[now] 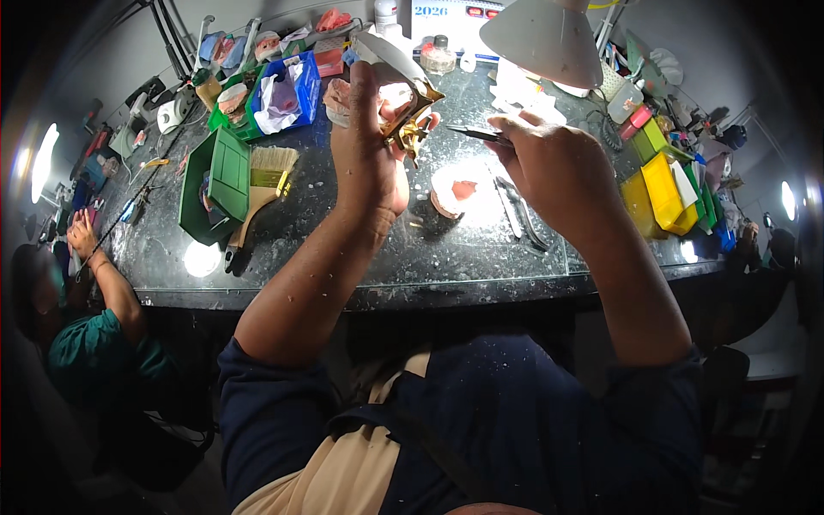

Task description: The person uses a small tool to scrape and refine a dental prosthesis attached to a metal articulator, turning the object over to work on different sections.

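My left hand (369, 146) is raised over the dark worktop (343, 249) and grips a brass-coloured hinged frame with a white plaster cast and pink wax (403, 107) mounted on it. To the right of it, my right hand (549, 167) holds a thin dark metal tool (474, 133) whose tip points left toward the cast. Below and between the hands, a small round white dish with pink material (455, 190) sits on the worktop.
A green bin (215, 184) and a flat brush (262, 184) lie at left, a blue bin (287, 90) behind them. Yellow and green bins (665, 184) stand at right. A lamp shade (545, 39) hangs overhead. Metal instruments (519, 210) lie nearby. Another person (94, 318) sits at left.
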